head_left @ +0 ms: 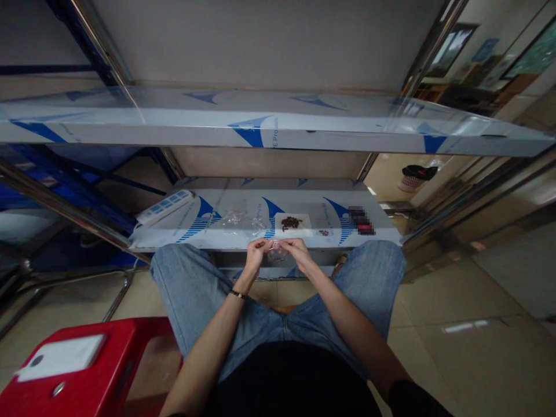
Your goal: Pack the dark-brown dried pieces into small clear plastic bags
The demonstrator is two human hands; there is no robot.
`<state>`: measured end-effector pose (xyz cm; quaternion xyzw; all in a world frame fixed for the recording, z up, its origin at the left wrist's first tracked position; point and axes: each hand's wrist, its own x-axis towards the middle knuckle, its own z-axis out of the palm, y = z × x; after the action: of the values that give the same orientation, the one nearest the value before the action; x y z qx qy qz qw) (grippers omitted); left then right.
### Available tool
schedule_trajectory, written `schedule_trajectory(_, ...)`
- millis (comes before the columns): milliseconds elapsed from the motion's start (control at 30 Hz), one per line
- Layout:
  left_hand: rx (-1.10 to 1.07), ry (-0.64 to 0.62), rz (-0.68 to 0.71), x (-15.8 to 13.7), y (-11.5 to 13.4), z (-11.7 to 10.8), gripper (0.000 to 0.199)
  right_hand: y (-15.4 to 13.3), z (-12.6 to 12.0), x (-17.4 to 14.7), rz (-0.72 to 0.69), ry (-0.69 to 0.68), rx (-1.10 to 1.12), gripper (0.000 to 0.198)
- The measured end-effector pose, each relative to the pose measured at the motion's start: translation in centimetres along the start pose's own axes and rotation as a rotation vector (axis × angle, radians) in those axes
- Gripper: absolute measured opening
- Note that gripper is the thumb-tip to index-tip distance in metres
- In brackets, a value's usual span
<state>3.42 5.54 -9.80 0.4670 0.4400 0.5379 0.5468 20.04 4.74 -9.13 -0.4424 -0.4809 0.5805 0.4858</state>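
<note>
Hands: left hand [255, 253] and right hand [296, 249] are pinching a small clear bag [275, 250] together at the tabletop [243, 231] edge.
Behind: a white sheet [292, 225] is carrying dark pieces [291, 222].
Left: a power strip [165, 206] is lying well apart.

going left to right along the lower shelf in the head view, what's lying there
white power strip with blue switches → crumpled clear plastic bags → white sheet with a pile of small dark brown pieces → a few stray dark pieces → blurred dark and red item
</note>
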Motion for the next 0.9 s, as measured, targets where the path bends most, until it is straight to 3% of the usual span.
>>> schedule_trajectory(200, 0.163, -0.099, 0.067, -0.3, 0.3, 0.3, 0.038, -1.4, -2.3, -0.1, -0.011, -0.089, -0.156, 0.037)
schedule_trajectory(333, 0.219, -0.319, 0.031, -1.2, 0.8, 1.3, 0.041, -2.8, -6.6, 0.6, 0.013, -0.126, -0.284, 0.036)
schedule_trajectory(433, 0.213, -0.404, -0.014, -1.7, 0.8, 1.5, 0.043, -4.0, -11.2, 1.5, 0.011, 0.053, -0.301, 0.036)
schedule_trajectory(600, 0.184, -0.419, -0.082, -1.2, -0.1, 0.9, 0.047, -4.2, -17.2, 3.5, 0.040, 0.390, -0.299, 0.022)
schedule_trajectory(700, 0.195, -0.409, -0.101, -0.9, -0.7, 0.6, 0.048, -3.1, -18.4, 5.0, 0.045, 0.485, -0.384, 0.016)
schedule_trajectory(900, 0.239, -0.411, -0.125, -1.0, -1.5, 0.1, 0.044, -2.1, -18.9, 8.0, -0.088, 0.565, -0.502, 0.013)
